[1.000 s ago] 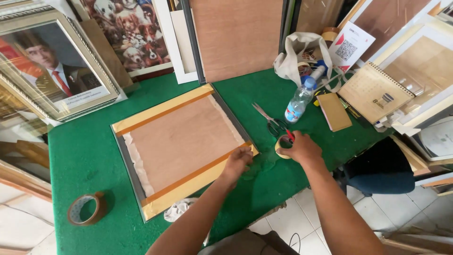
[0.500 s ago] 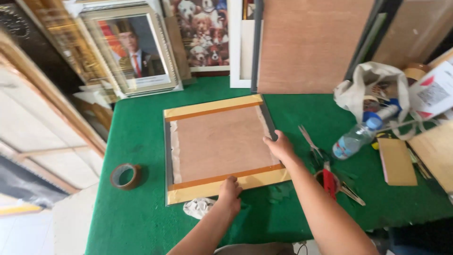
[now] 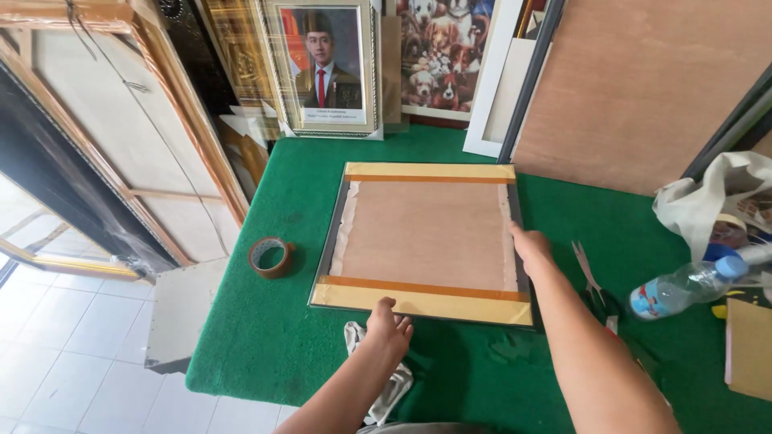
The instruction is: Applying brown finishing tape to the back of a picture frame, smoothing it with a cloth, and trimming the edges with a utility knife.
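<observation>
I see the picture frame lying face-down in the middle of the green felt table, its brown board backing taped with yellow-and-orange strips at the near and far edges. My left hand rests loosely curled on the near edge, my right hand flat against the right edge, neither grasping. A brown tape roll sits left; scissors and a clear plastic bottle lie right.

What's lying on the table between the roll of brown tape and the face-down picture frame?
Nothing: in the head view only bare green table cover separates the tape roll from the frame, whose edges both hands touch.
</observation>
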